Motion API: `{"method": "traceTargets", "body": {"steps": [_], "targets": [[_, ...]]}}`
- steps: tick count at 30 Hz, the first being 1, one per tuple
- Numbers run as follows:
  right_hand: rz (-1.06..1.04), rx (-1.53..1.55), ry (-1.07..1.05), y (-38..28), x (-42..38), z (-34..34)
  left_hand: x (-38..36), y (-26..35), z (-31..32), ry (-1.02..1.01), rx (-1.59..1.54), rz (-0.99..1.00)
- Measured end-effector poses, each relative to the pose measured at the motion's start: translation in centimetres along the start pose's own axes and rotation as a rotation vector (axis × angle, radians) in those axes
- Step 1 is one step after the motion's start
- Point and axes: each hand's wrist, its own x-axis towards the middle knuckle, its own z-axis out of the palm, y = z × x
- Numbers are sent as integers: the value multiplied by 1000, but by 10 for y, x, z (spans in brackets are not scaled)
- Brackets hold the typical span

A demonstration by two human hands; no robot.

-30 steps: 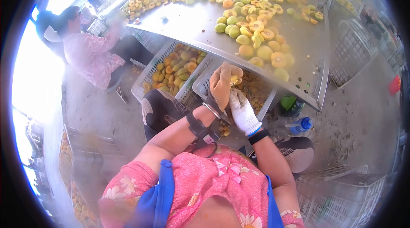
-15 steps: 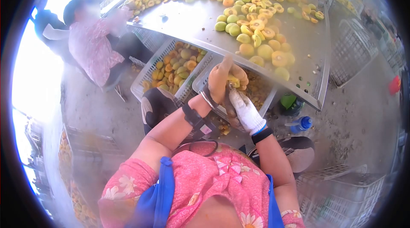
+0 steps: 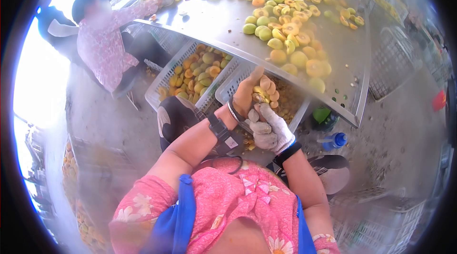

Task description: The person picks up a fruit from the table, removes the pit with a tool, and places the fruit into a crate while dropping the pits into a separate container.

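My bare left hand, with a bracelet at the wrist, curls its fingers around a yellow apricot piece, mostly hidden by the fingers. Just below and to the right, my right hand wears a soiled white glove. Its fingers are folded and the thumb points up toward the fruit; whatever lies in its grip is hidden. Both hands are close together above a white crate holding small brownish-yellow pieces, in front of the metal table's edge.
The metal table carries whole green apricots and cut halves. Left of my hands stands a crate of apricots. A blue-capped bottle is on the floor at right. A co-worker in pink sits at left, arm over the table.
My right hand has turned, so its folded fingers now show. My left fingers have shifted around the fruit. The co-worker's arm has stretched out over the table.
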Motion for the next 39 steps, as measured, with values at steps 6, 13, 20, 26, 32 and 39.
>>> {"method": "traceTargets", "body": {"steps": [6,13,20,26,32,39], "targets": [[-223,176,-113,-3,4,-8,6,41,-50,362,-38,414],[-473,209,142,-10,3,-11,-14,145,-75,839,1496,966],[-438,108,281,-10,10,5,72,76,33,440,2186,11],[-504,28,291,-11,0,4,143,50,0,549,2221,-73],[-522,-56,427,-17,-6,15,131,54,18,472,2138,17],[-639,-621,680,-15,-8,40,65,41,-2,171,576,287]]}}
